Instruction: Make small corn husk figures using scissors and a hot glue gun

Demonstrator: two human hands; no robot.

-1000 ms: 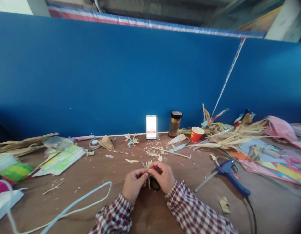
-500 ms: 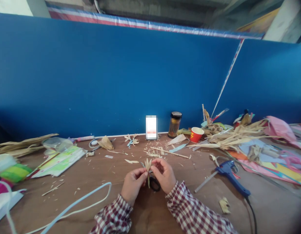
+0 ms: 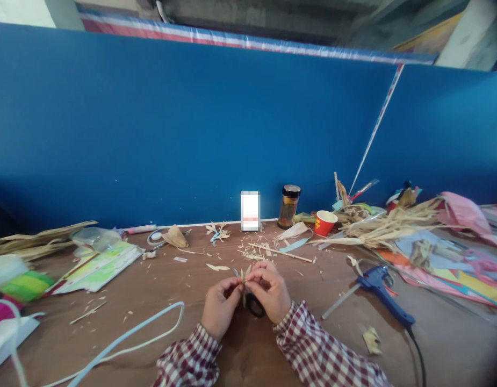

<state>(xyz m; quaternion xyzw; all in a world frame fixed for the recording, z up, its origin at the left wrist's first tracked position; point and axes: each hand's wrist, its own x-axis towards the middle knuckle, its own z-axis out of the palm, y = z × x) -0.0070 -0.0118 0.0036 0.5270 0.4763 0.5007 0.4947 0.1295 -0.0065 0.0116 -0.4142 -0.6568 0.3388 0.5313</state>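
Between my two hands is a small flower-like piece of dried corn husk [image 3: 243, 275], pale strips at its top and a greenish stem below. My left hand [image 3: 221, 307] pinches it low, thumb against forefinger. From the other side my right hand [image 3: 269, 290] pinches its upper strips. A black ring [image 3: 255, 306] hangs or lies just under my right fingers; whether it is a roll of tape or a scissor handle I cannot tell. A loose husk strip [image 3: 217, 267] lies on the table a little beyond my left hand.
A blue glue gun [image 3: 383, 293] with its cord lies at the right. Farther back stand a red paper cup [image 3: 325, 223], a dark-lidded jar [image 3: 289, 207] and a bright phone-like screen [image 3: 250, 211]. Corn husks [image 3: 393, 223] heap at right; a white cable [image 3: 139, 333] loops at left.
My right fingers have moved slightly left and over the top of the husk piece, closing on its strips. The strips, fanned out before, now look narrower and partly covered.
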